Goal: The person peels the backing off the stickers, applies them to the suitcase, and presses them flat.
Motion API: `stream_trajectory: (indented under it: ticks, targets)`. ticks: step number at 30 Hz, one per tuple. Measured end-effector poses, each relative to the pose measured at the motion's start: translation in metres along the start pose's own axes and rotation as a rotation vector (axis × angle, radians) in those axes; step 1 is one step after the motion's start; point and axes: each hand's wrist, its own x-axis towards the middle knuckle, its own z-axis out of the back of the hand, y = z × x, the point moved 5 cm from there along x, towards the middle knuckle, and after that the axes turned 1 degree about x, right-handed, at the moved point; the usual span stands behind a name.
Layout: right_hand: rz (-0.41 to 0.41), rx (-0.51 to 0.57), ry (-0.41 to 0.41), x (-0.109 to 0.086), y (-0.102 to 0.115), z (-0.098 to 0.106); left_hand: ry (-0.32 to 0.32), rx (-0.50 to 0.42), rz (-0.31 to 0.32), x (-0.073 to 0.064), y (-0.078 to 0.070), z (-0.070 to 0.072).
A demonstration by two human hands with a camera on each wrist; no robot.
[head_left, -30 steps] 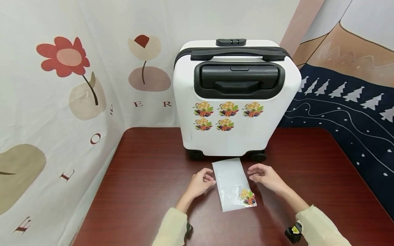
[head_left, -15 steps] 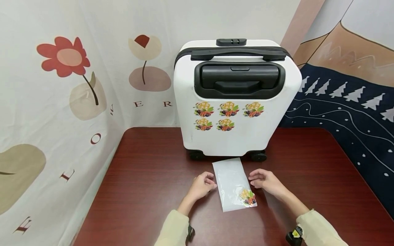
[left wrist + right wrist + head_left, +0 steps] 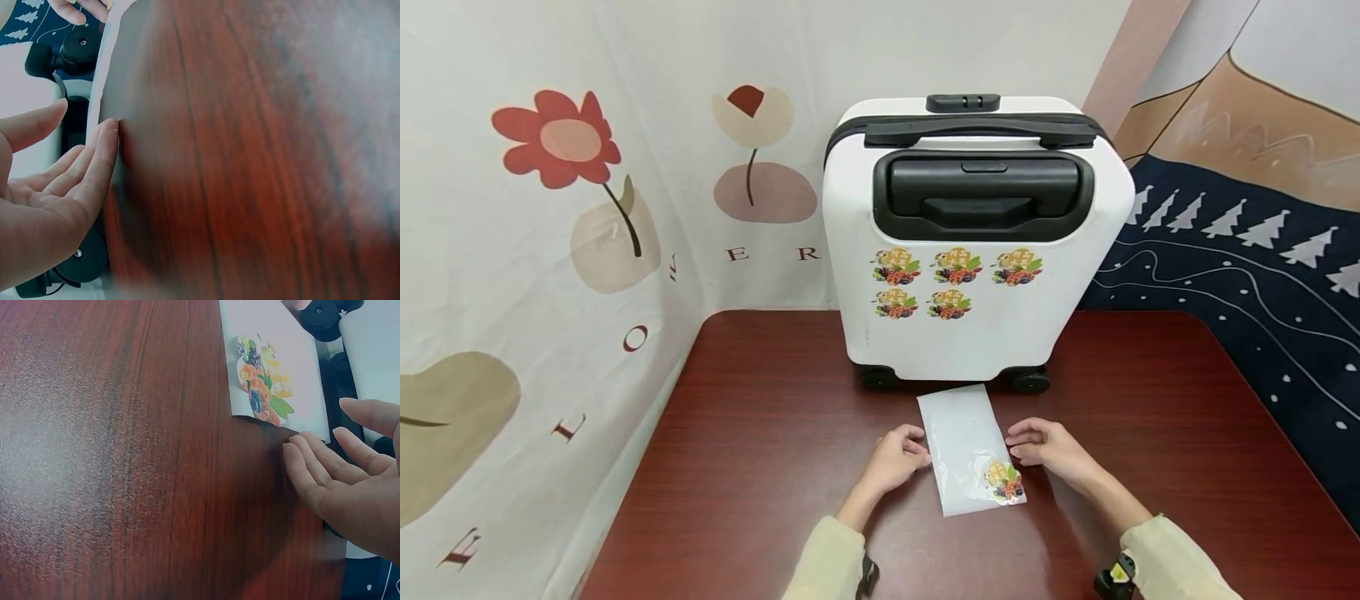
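A white backing sheet [image 3: 958, 442] lies flat on the table in front of the suitcase, one fruit sticker [image 3: 1004, 482] at its near right corner. My left hand [image 3: 893, 460] is at the sheet's left edge with loosely bent fingers; in the left wrist view its fingertips [image 3: 109, 125] meet that edge. On the other side, my right hand [image 3: 1051, 448] has its fingertips at or just beside the right edge, thumb apart from the fingers in the right wrist view. Neither hand grips anything. The white suitcase [image 3: 977, 333] stands upright, bearing several matching fruit stickers [image 3: 958, 267] in two rows.
The reddish-brown table [image 3: 760, 400] reaches back to a white curtain [image 3: 662, 50] with printed flowers. A dark blue printed cloth [image 3: 1210, 275] hangs at the right. The suitcase's black wheels [image 3: 1030, 381] rest on the table just behind the sheet.
Both hands have come slightly nearer to me along the sheet's sides, and the left has shifted a little to the right. The sheet, its sticker and the suitcase have stayed put.
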Motion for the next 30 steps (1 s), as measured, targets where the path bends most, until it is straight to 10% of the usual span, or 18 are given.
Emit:
stream_trajectory:
  ticks: [30]
  targets:
    - [-0.066,0.116,-0.044,0.0006,-0.0073,0.0007,-0.009,0.002,-0.02,-0.0026,0.0007,-0.0055]
